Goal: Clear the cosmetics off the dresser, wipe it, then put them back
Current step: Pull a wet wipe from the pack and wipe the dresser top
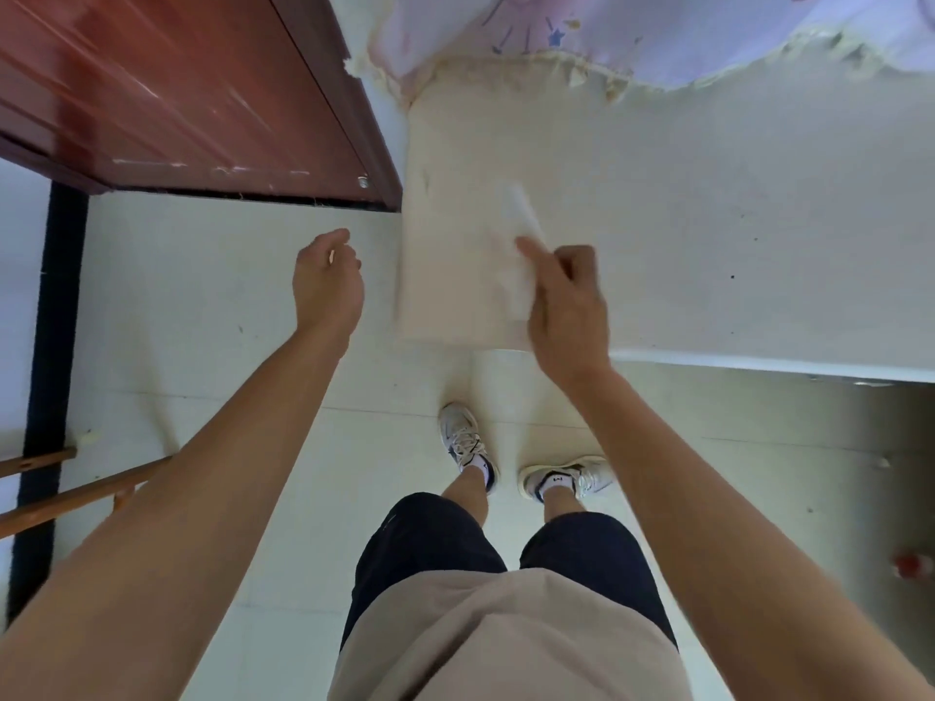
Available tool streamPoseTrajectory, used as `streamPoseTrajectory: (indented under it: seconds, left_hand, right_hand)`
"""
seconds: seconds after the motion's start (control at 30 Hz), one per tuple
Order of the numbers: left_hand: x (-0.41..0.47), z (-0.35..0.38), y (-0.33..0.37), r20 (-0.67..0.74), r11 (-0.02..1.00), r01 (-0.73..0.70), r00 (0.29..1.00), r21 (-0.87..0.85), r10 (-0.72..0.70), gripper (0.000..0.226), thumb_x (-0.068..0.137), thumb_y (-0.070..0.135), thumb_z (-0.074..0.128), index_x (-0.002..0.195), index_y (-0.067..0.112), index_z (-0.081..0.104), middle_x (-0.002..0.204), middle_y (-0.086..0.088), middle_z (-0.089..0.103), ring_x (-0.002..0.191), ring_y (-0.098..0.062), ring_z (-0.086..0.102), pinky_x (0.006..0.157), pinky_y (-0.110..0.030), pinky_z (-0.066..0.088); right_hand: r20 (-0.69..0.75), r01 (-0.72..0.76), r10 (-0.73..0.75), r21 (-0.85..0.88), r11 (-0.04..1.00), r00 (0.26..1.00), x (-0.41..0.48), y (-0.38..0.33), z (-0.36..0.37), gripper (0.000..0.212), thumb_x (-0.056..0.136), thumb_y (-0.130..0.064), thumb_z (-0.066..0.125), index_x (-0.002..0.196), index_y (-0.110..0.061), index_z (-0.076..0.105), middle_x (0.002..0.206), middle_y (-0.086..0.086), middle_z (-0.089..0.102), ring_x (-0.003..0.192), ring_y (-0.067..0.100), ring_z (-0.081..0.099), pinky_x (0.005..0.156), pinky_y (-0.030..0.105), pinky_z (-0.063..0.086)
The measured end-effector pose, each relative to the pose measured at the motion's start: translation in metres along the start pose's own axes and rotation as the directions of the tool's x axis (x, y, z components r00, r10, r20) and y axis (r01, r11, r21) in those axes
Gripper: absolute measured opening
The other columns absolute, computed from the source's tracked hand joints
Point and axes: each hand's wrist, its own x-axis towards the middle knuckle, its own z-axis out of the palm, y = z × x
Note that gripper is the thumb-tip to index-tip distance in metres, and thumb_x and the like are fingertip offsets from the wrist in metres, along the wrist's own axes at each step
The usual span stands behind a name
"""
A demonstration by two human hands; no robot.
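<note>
My right hand [566, 301] is shut on a white wiping cloth or tissue [523, 220], which sticks up and away from the fingers and is blurred. It hovers over a cream fabric-covered corner [455, 275] beside a broad white flat surface [733, 220]. My left hand [326, 280] hangs over the floor to the left, loosely curled, with nothing seen in it. No cosmetics are clearly in view.
A red-brown wooden door [177, 93] stands at the upper left. Pastel bedding with a frilled edge [657, 32] lies at the top. My feet in white sneakers [468, 442] stand on a pale tiled floor. Wooden rods [60, 493] lean at the left. A blurred red-and-white item [910, 566] lies at the lower right.
</note>
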Motion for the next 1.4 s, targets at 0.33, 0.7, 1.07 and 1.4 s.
streamPoseTrajectory:
  seconds: [0.33, 0.7, 1.07, 1.4]
  left_hand:
    - [-0.021, 0.031, 0.012, 0.123, 0.998, -0.059, 0.991, -0.016, 0.061, 0.039, 0.088, 0.013, 0.039, 0.108, 0.021, 0.072, 0.111, 0.004, 0.07, 0.105, -0.012, 0.063, 0.098, -0.035, 0.05]
    - [-0.007, -0.003, 0.024, 0.296, 1.0, 0.022, 0.955, 0.02, -0.027, 0.033, 0.091, 0.013, 0.039, 0.112, 0.018, 0.065, 0.114, -0.001, 0.068, 0.11, -0.021, 0.062, 0.09, -0.036, 0.05]
    - [-0.019, 0.027, 0.014, 0.129, 0.998, -0.055, 0.99, 0.029, 0.05, 0.035, 0.087, 0.027, 0.044, 0.103, 0.02, 0.074, 0.112, 0.005, 0.068, 0.099, -0.012, 0.064, 0.095, -0.037, 0.051]
    - [-0.016, 0.006, 0.035, 0.303, 0.994, -0.023, 0.953, 0.105, -0.01, 0.04, 0.083, 0.029, 0.043, 0.11, 0.014, 0.07, 0.115, 0.001, 0.068, 0.106, -0.016, 0.064, 0.099, -0.039, 0.047]
  right_hand:
    - [-0.269, -0.698, 0.653, -0.402, 0.592, 0.708, -0.015, 0.103, -0.076, 0.059, 0.091, -0.003, 0.04, 0.148, 0.001, 0.027, 0.131, 0.03, 0.043, 0.113, 0.047, 0.048, 0.093, 0.049, 0.04]
    - [0.296, 0.229, -0.159, -0.22, 0.948, 0.942, -0.048, -0.093, 0.077, 0.054, 0.081, -0.01, 0.036, 0.131, -0.01, 0.057, 0.098, 0.008, 0.054, 0.081, 0.027, 0.051, 0.072, 0.036, 0.04]
    - [-0.404, -0.774, 0.661, -0.278, 0.569, 0.632, -0.05, 0.118, -0.077, 0.053, 0.098, -0.014, 0.039, 0.15, -0.008, 0.032, 0.125, 0.024, 0.048, 0.109, 0.041, 0.05, 0.094, 0.048, 0.038]
    - [0.222, 0.149, -0.049, -0.46, 0.876, 0.974, -0.032, -0.04, 0.055, 0.058, 0.083, -0.015, 0.04, 0.139, -0.001, 0.048, 0.099, 0.011, 0.057, 0.081, 0.029, 0.052, 0.071, 0.039, 0.038]
